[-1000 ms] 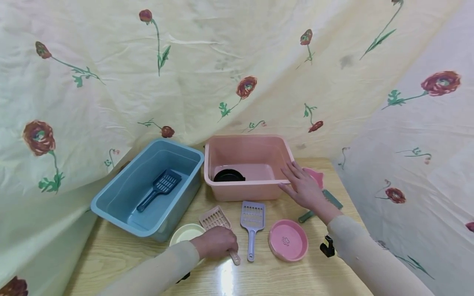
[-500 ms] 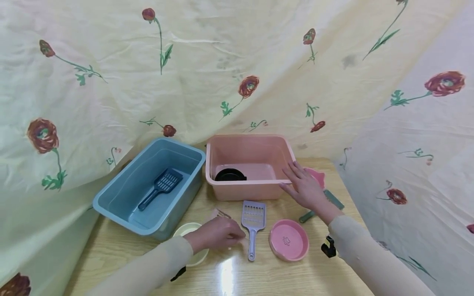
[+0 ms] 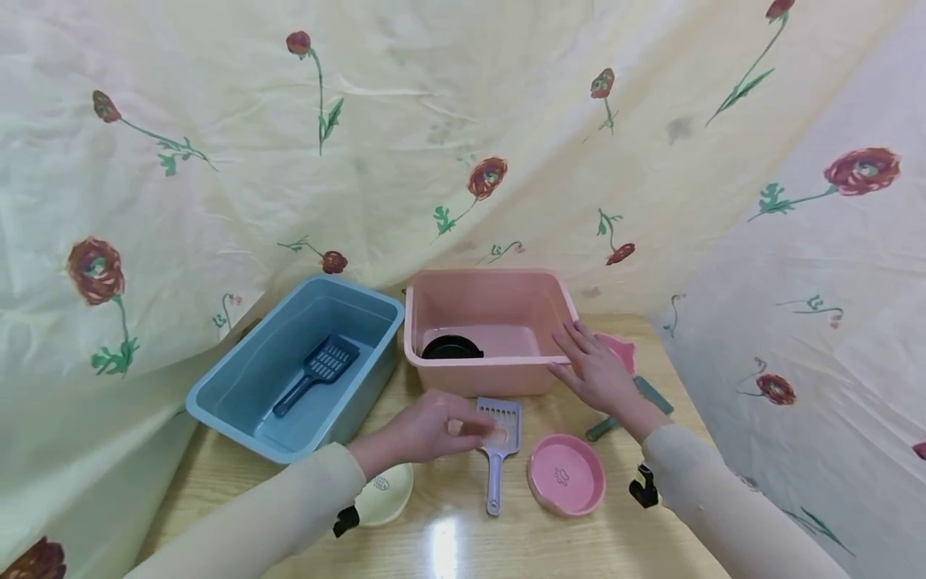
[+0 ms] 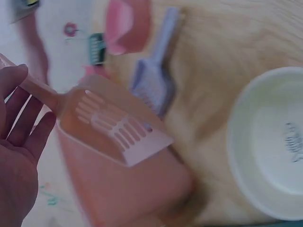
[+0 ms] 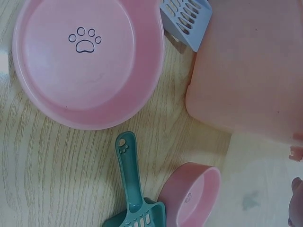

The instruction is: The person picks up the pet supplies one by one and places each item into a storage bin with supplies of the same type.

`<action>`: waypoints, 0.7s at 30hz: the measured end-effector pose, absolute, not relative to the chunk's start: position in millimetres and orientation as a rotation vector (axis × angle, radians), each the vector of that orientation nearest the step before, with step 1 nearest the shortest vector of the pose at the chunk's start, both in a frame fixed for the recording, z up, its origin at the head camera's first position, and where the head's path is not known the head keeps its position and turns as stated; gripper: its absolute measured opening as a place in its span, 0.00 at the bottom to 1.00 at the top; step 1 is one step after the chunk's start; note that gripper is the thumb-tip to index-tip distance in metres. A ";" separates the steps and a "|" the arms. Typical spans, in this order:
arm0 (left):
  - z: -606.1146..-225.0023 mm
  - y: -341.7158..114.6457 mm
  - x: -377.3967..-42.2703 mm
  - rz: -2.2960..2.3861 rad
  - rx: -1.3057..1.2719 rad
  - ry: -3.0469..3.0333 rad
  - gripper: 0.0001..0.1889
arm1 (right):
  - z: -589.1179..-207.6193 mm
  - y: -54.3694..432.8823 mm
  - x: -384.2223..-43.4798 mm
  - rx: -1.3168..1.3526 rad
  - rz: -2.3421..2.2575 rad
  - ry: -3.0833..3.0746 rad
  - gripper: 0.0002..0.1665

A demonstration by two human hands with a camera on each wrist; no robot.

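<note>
My left hand (image 3: 437, 426) pinches the handle of a pale pink litter scoop (image 4: 106, 120), raised above the table; the head view mostly hides this scoop. Beneath and beside it lies a lavender litter scoop (image 3: 495, 474). My right hand (image 3: 596, 371) rests on the front right corner of a pink litter box (image 3: 485, 374). A black bowl (image 3: 452, 347) sits inside that box, at its left. Under my left wrist stands a cream bowl (image 3: 387, 503), partly covered by the arm.
At the left, a blue litter box (image 3: 289, 434) holds a dark blue scoop (image 3: 318, 371). A round pink bowl (image 3: 567, 476) stands front right. A green scoop (image 5: 130, 179) and a smaller pink bowl (image 5: 191, 194) lie behind my right forearm. Floral cloth (image 3: 405, 161) hangs behind the table.
My left hand has lifted the pale pink scoop off the table and moved it up toward the pink box. My right hand stays on the box corner.
</note>
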State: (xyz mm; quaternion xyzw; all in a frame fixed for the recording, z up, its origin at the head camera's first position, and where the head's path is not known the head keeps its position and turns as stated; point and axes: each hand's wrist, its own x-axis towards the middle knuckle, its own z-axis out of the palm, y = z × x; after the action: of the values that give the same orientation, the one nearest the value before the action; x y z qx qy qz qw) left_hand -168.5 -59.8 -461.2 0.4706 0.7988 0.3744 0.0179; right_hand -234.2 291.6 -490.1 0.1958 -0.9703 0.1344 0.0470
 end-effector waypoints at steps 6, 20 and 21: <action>-426.0 -67.9 -170.5 1.324 1.509 2.469 0.15 | -487.8 291.0 -232.7 0.596 0.398 -2.961 0.43; -348.6 -132.4 -183.3 1.842 0.772 2.405 0.18 | -491.4 293.4 -232.6 0.609 0.413 -2.942 0.43; -345.0 -139.9 -186.0 1.855 0.726 2.430 0.19 | -491.5 293.5 -232.8 0.610 0.411 -2.940 0.43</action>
State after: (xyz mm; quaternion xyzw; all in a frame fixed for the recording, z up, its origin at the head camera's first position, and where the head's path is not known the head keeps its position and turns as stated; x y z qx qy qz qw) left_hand -186.0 -139.9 -345.0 0.2311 0.7734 0.5903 0.0001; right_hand -232.8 293.5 -491.5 0.2009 -0.9686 0.1355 0.0553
